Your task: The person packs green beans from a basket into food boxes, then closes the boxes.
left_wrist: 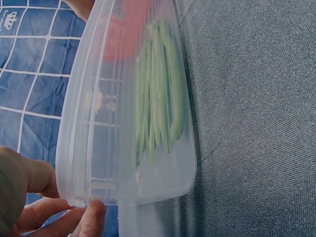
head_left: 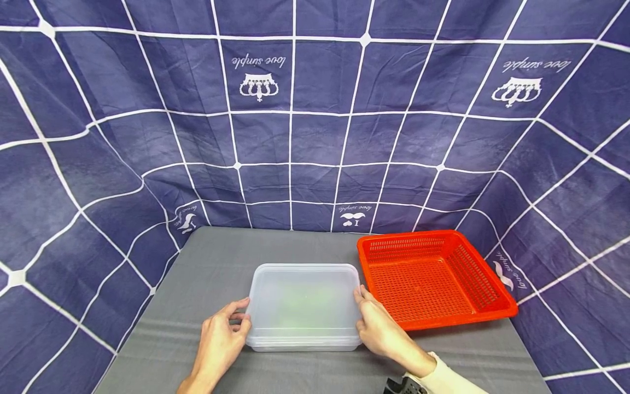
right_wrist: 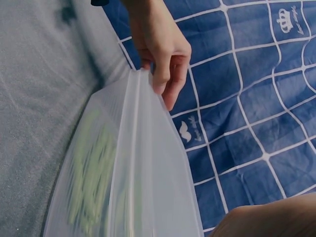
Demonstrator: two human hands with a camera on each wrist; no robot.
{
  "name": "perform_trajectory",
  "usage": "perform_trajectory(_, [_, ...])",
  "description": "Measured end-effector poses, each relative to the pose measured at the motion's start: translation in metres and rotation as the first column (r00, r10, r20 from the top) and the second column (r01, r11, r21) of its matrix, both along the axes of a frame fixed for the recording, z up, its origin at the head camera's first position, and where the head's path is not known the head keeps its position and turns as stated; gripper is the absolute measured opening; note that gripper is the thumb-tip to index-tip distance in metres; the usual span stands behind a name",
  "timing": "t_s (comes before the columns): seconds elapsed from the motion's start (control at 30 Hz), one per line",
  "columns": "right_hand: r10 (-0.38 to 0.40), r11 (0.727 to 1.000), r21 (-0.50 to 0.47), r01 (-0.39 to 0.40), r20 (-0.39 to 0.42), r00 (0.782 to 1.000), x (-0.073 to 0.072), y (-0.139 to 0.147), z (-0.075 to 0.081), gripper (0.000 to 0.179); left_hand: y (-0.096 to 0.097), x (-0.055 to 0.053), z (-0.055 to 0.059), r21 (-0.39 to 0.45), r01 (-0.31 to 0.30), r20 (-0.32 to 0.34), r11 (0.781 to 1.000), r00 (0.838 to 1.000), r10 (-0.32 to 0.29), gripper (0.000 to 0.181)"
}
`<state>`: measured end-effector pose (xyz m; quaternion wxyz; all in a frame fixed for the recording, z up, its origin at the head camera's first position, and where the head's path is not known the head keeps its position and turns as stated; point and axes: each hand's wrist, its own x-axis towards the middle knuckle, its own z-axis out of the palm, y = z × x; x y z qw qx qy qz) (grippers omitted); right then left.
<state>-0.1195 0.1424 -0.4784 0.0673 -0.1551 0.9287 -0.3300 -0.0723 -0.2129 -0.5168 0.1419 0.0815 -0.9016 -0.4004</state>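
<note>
A clear plastic food container [head_left: 305,295] with its frosted lid on stands on the grey cloth, long side towards me. Green beans [left_wrist: 158,94] lie inside it, showing faintly green through the lid in the head view. My left hand [head_left: 221,334] grips the container's left side, thumb near the front corner and fingers along the lid's edge. On the opposite side my right hand [head_left: 381,328] holds the lid's right rim with curled fingers. In the right wrist view, the left hand [right_wrist: 165,44] pinches the far end of the lid edge.
A red perforated plastic basket [head_left: 418,290] sits to the right, close beside the container and my right hand. Grey cloth [head_left: 226,246] covers the table. Dark blue cloth with white grid lines [head_left: 315,137] hangs behind and along both sides.
</note>
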Motion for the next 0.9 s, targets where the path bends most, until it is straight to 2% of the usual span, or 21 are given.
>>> perform_trajectory(0.17, [0.021, 1.000, 0.021, -0.021, -0.011, 1.000, -0.0001, 0.0007, 0.0002, 0.074, -0.0026, -0.0002, 0.0016, -0.007, 0.033, -0.007, 0.999, 0.999, -0.033, 0.037])
perform_trajectory(0.37, [0.021, 0.998, 0.061, -0.022, 0.018, 1.000, 0.0001, -0.0009, 0.0028, 0.072, -0.0035, 0.0004, 0.0031, -0.004, 0.050, 0.037, 0.999, 0.998, -0.050, 0.037])
perform_trajectory(0.7, [0.016, 0.995, 0.104, -0.008, -0.077, 0.997, 0.0027, -0.0002, 0.0044, 0.069, 0.0009, 0.0037, 0.0007, 0.010, -0.025, 0.019, 1.000, 0.999, 0.025, 0.039])
perform_trajectory(0.9, [0.015, 0.995, 0.101, -0.005, -0.095, 0.995, 0.0047, 0.0006, 0.0051, 0.068, -0.0003, 0.0033, 0.0016, 0.000, -0.029, 0.007, 1.000, 1.000, 0.029, 0.036])
